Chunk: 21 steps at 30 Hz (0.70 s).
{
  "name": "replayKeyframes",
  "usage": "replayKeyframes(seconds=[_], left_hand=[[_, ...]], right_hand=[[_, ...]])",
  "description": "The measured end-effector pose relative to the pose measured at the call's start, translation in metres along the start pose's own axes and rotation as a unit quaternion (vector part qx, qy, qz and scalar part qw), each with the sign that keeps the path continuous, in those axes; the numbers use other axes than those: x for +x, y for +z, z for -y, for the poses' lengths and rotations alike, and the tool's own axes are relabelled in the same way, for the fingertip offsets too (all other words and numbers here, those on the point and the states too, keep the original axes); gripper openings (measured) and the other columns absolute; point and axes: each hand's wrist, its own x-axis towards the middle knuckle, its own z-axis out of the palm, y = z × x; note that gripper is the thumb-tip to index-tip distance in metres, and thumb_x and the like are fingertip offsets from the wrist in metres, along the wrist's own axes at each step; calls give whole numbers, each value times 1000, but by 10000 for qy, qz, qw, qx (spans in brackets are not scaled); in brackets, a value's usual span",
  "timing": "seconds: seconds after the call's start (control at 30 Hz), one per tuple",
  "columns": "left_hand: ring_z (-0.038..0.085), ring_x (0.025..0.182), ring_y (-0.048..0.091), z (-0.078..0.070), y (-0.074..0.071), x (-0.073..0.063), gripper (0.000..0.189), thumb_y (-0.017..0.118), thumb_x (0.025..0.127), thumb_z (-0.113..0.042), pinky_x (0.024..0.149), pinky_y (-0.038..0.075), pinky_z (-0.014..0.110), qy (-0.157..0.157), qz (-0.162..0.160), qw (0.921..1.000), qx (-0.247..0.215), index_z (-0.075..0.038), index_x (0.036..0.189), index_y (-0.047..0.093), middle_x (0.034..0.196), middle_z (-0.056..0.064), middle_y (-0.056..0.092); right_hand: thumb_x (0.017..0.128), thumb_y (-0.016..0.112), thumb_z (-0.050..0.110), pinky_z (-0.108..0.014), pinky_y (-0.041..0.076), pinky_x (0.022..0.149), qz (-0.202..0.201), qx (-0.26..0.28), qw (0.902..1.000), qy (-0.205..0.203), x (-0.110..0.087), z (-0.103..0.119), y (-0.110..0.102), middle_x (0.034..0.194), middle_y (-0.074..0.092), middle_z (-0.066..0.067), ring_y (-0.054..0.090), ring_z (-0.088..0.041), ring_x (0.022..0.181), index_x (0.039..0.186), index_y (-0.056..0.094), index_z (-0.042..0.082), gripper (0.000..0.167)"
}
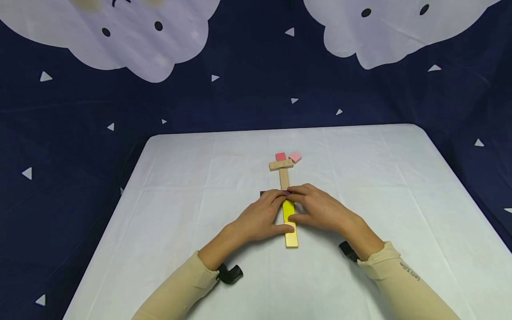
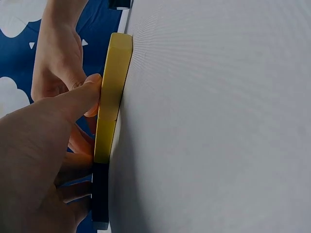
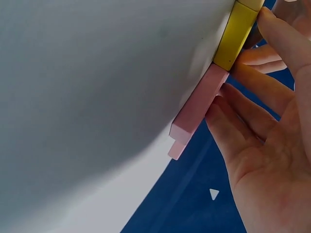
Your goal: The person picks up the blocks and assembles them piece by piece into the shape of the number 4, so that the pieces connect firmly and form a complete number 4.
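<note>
A row of flat blocks lies on the table. Nearest is a pale yellow block (image 1: 291,240), followed by a bright yellow block (image 1: 288,209) and a small strip of purple (image 1: 286,193). My left hand (image 1: 262,218) reaches in from the left, thumb over the pale yellow block and relaxed fingers touching a dark block (image 2: 100,194). From the right, my right hand (image 1: 322,209) has its thumb at the bright yellow block and its fingertips along a pink block (image 3: 200,102). In the head view, the hands hide most of the dark block and that pink block.
Beyond the hands, an upright wooden block (image 1: 284,179) in the row meets a wooden crosspiece (image 1: 281,165). Behind that sit a red block (image 1: 281,156) and a light pink block (image 1: 295,157). A white cloth covers the table (image 1: 180,178); a dark blue curtain (image 1: 256,102) hangs behind.
</note>
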Motion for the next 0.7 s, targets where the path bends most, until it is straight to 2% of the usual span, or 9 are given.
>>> replayKeyframes(seconds=[0.3, 0.47, 0.7], left_hand=[[17, 132, 33, 1, 0, -1, 84, 56, 83, -67, 106, 33, 33, -9, -37, 10000, 11, -5, 140, 46, 144, 6, 37], [18, 130, 35, 1, 0, 0, 84, 57, 83, -67, 103, 38, 35, -18, -38, 10000, 76, -6, 139, 48, 143, 6, 39], [17, 129, 37, 3, 0, 0, 84, 57, 82, -68, 95, 45, 40, 2, -117, 9999, 41, -7, 138, 49, 142, 4, 39]], right_hand=[[85, 70, 45, -39, 39, 100, 111, 10, 9999, 66, 2, 2, 0, 147, 41, -2, 41, -18, 125, 136, 56, 11, 63], [85, 69, 43, -40, 45, 93, 158, -1, 9998, 90, 2, 5, -3, 146, 43, -3, 43, -17, 122, 136, 55, 10, 63], [84, 68, 49, -40, 46, 93, 137, -34, 9998, 134, 2, 5, -2, 146, 43, -1, 42, -16, 123, 135, 56, 11, 65]])
